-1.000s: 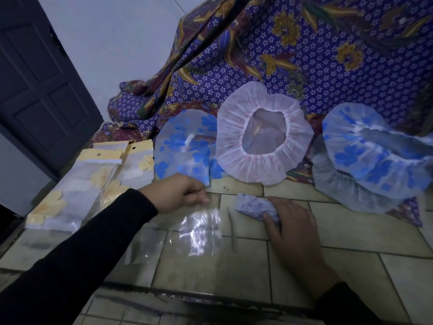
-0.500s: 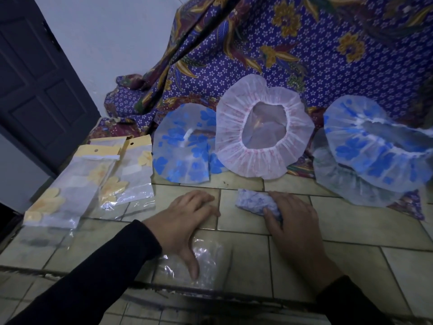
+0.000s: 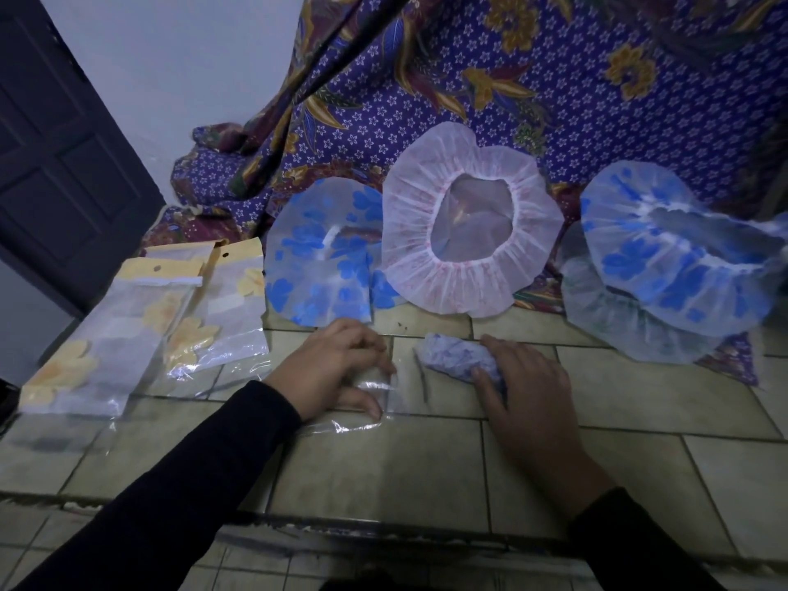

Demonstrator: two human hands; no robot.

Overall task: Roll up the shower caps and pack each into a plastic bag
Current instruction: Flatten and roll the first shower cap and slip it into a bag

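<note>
A rolled-up shower cap (image 3: 456,359), pale with purple print, lies on the tiled surface under the fingers of my right hand (image 3: 522,390), which holds it down. To its left lies a clear plastic bag (image 3: 375,392) flat on the tiles; my left hand (image 3: 337,368) grips its near end between thumb and fingers. Behind stand several unrolled caps: a blue-flowered one (image 3: 317,258), a white one with pink trim (image 3: 469,223), and another blue-flowered one (image 3: 673,245) stacked on a paler cap (image 3: 614,322).
Two packed bags with yellow header cards (image 3: 106,330) (image 3: 226,300) lie at the left. A purple patterned cloth (image 3: 511,78) drapes behind the caps. The tiled ledge's front edge (image 3: 383,526) runs below my arms. A dark door (image 3: 55,164) is at far left.
My left hand lifted a clear bag, laid it flat on the tiles, then slid it up toward the rolled cap and now grips it. My right hand stayed on the roll.
</note>
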